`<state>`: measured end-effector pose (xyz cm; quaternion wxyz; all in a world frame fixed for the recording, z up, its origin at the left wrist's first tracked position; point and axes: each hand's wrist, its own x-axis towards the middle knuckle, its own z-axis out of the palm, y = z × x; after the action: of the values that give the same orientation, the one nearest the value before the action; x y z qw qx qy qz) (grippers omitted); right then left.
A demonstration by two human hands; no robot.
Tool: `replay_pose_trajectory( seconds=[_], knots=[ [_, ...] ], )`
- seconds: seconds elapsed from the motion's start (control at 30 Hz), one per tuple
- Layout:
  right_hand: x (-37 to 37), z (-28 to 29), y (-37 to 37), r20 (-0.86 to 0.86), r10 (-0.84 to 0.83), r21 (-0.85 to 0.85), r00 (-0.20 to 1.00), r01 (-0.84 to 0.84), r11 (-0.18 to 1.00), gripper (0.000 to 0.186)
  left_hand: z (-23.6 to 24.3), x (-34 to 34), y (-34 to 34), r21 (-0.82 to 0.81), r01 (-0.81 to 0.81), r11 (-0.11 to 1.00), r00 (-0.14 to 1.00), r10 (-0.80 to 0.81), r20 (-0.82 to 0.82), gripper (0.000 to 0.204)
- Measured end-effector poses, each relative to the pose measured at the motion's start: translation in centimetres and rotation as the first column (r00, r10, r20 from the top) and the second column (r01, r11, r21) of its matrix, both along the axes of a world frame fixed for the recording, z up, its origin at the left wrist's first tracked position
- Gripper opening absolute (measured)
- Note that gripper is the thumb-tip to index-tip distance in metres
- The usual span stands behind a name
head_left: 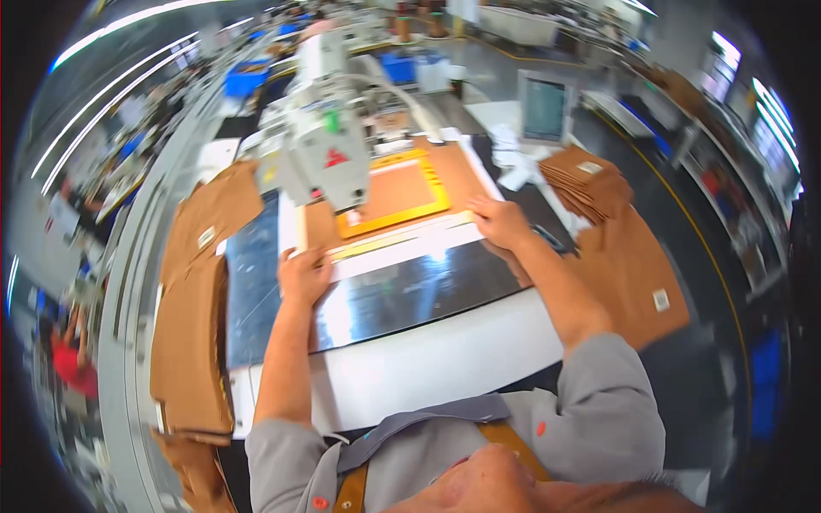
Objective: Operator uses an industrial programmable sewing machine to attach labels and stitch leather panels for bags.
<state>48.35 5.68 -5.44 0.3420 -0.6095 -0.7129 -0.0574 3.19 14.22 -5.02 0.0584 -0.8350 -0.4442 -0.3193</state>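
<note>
A flat sewing template (402,256) lies across the shiny metal bed, with brown fabric (462,175) in it and a yellow rectangular frame (392,225) over the fabric. My left hand (305,275) is closed on the template's near left corner. At its near right corner, my right hand (499,222) has its fingers curled over the edge, beside the brown fabric. The fingertips under the template are hidden. A white and grey sewing machine head (329,162) stands over the left part of the frame.
Brown fabric pieces (190,342) are stacked along the left side. To the right sit a folded brown pile (586,184) and more brown pieces (633,282) with white labels. A screen (544,109) stands behind them. Blue bins (246,79) are farther back.
</note>
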Motion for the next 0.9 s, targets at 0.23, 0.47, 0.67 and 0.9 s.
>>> replay_pose_trajectory(
  seconds=[0.23,0.47,0.67,0.9],
  knots=[
    [-0.2,0.4,-0.4,0.056,0.007,0.05,0.998,-0.009,0.999,0.03,0.7,0.5,-0.8,0.026,0.037,0.999,0.999,-0.036,-0.032,0.019],
    [6.1,7.3,-1.1,-0.141,-0.431,-0.14,0.891,0.413,0.9,0.017,0.6,0.4,-1.3,-0.014,0.029,0.999,0.999,-0.029,-0.028,0.018],
    [18.7,7.5,-4.2,0.382,-0.616,0.079,0.689,0.64,0.765,0.019,0.9,0.9,-1.0,-0.05,0.018,0.999,1.0,-0.019,-0.021,0.019],
    [20.2,6.9,-3.7,0.326,-0.627,-0.091,0.707,0.684,0.724,0.02,1.0,1.0,-1.2,-0.022,0.016,1.0,1.0,-0.016,-0.027,0.017]
  ],
)
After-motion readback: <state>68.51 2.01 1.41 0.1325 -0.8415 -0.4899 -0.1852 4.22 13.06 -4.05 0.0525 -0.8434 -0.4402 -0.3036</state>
